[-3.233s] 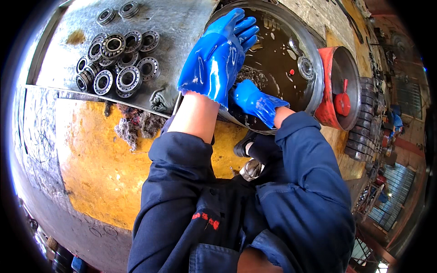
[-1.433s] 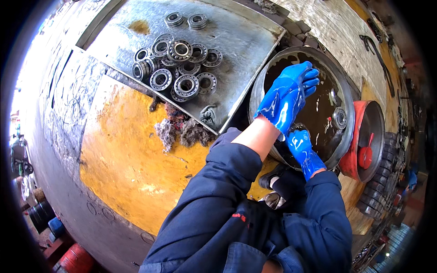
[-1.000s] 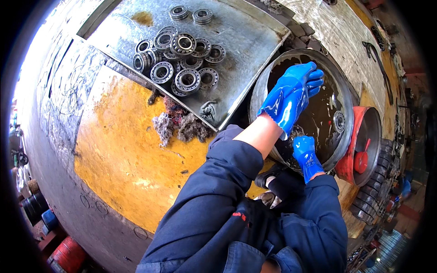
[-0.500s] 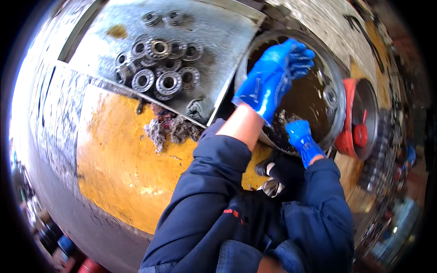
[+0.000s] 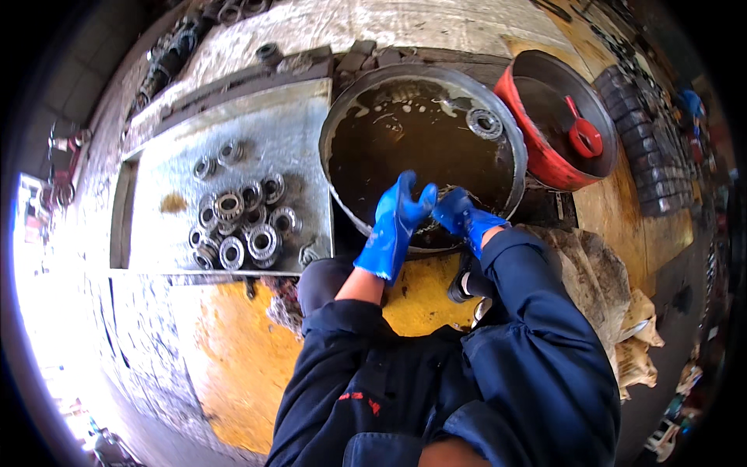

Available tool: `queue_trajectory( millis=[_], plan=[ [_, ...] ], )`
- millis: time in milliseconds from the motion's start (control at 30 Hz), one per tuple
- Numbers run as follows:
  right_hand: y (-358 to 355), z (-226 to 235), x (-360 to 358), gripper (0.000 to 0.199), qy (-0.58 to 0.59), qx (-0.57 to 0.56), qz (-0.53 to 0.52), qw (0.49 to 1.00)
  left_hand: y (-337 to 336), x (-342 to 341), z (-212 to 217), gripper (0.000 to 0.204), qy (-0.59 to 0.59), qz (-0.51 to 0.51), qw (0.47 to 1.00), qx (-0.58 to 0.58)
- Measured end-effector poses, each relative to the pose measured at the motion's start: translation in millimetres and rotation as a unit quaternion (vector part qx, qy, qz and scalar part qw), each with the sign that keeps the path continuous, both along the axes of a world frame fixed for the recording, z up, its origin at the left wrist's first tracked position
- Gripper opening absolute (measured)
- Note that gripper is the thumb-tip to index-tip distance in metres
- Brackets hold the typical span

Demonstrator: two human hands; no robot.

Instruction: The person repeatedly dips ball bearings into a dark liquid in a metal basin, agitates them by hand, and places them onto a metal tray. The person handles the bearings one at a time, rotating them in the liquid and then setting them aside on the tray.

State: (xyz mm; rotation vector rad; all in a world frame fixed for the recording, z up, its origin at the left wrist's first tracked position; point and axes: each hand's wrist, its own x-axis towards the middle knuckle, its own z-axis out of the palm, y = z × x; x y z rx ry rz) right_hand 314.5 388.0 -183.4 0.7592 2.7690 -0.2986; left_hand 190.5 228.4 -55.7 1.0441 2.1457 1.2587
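Both my hands wear blue rubber gloves over the near side of a round metal tub (image 5: 520, 159) of murky brown liquid (image 5: 381, 144). My left hand (image 5: 397, 222) holds nothing I can see, with its thumb and fingers apart. Close beside it, my right hand (image 5: 464, 218) is closed, with some pale bristly stuff showing at its fingers; what it grips is mostly hidden. A roller bearing (image 5: 485, 123) lies at the tub's far right, by the wall. On the shallow metal tray (image 5: 299, 132) to the left sit several more bearings (image 5: 263, 242), grouped mostly near its front edge.
A red drum (image 5: 523, 128) with a red-handled scoop or pan (image 5: 583, 138) inside stands right of the tub. Grey rags (image 5: 285, 311) lie on the yellow floor plate (image 5: 241, 350). Stacked dark parts (image 5: 644, 148) and a dirty cloth (image 5: 583, 265) are at the right.
My left hand has come down from above the tub's middle to beside my right hand. The view has turned and shifted, showing more of the red drum and the right side.
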Motion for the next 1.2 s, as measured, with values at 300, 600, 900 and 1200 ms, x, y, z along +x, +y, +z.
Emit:
queue_trajectory(
  millis=[300, 600, 900, 1200],
  plan=[
    [-56, 56, -20, 0.029, -0.114, -0.094, -0.111, 0.983, -53, 28, -5, 0.055, 0.125, 0.089, 0.959, -0.237],
    [-53, 75, 11, 0.042, 0.182, -0.041, -0.025, 0.982, -23, 43, 16, 0.065, 0.111, 0.043, 0.941, -0.316],
    [22, -36, 22, 0.017, 0.064, 0.061, 0.030, 0.996, 13, 71, 0, 0.057, 0.178, -0.005, 0.956, -0.233],
    [-46, 48, 2, 0.034, 0.104, -0.163, -0.220, 0.956, -29, 27, -18, 0.057, 0.151, 0.049, 0.954, -0.256]
  ],
)
